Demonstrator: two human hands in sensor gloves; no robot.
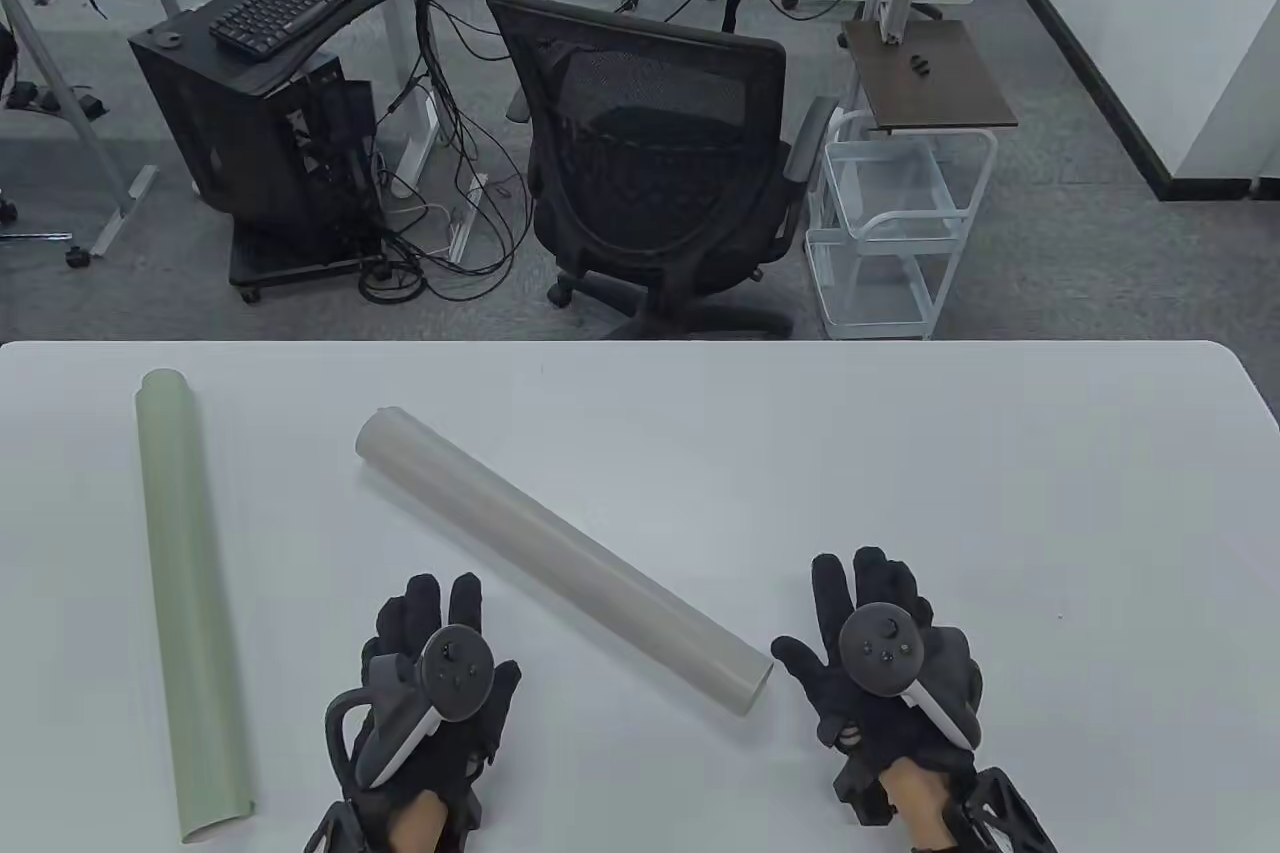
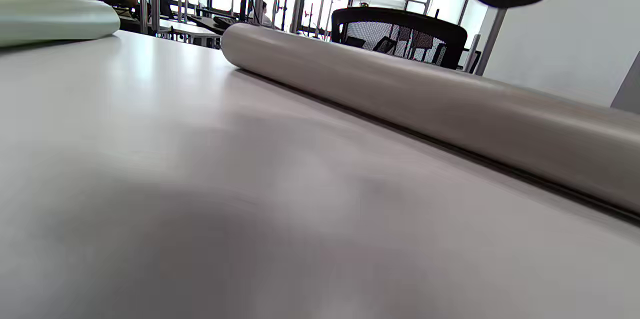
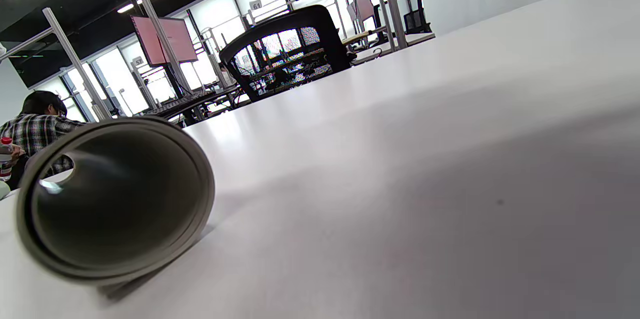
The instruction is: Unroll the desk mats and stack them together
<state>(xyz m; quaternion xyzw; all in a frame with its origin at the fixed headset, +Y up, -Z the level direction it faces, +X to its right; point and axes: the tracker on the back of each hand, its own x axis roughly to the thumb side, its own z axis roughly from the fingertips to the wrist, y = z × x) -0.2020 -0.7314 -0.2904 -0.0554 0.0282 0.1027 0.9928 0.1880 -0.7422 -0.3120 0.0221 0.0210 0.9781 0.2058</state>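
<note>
Rolling is my worry: the grey mat roll lies diagonally mid-table, its near end just beside my right hand, and a careless nudge could send it toward the table's far edge. The green mat roll lies along the left side, its near end close to the front edge. Both hands rest flat, fingers spread, holding nothing; my left hand sits between the rolls. Open tabletop lies toward the right edge for unrolling.

Left hand lies palm down, fingers spread and extended, gripping nothing. Right hand likewise flat, fingers splayed forward, thumb out to its left. Hands well apart.
</note>
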